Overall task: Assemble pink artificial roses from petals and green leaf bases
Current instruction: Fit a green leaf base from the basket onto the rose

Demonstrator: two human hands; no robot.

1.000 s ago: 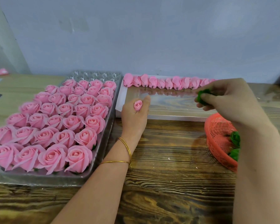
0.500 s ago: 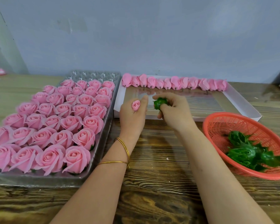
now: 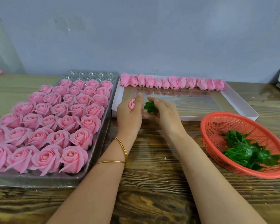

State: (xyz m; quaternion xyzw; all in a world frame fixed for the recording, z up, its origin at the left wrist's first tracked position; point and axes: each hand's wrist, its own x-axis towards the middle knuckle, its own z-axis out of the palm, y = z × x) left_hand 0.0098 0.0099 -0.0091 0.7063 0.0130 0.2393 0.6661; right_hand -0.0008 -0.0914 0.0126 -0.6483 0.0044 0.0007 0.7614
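The left hand (image 3: pixel 129 117) pinches a small pink bud (image 3: pixel 132 104) between its fingers, with the long axis near upright and the tip pointing up and away. Just to its right, close beside it, the right hand (image 3: pixel 165 115) holds a green leaf base (image 3: pixel 150 107) in curled fingers above the white box (image 3: pixel 200 118). Which way the base's cup faces cannot be told.

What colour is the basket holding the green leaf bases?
The basket is orange-red; head view.
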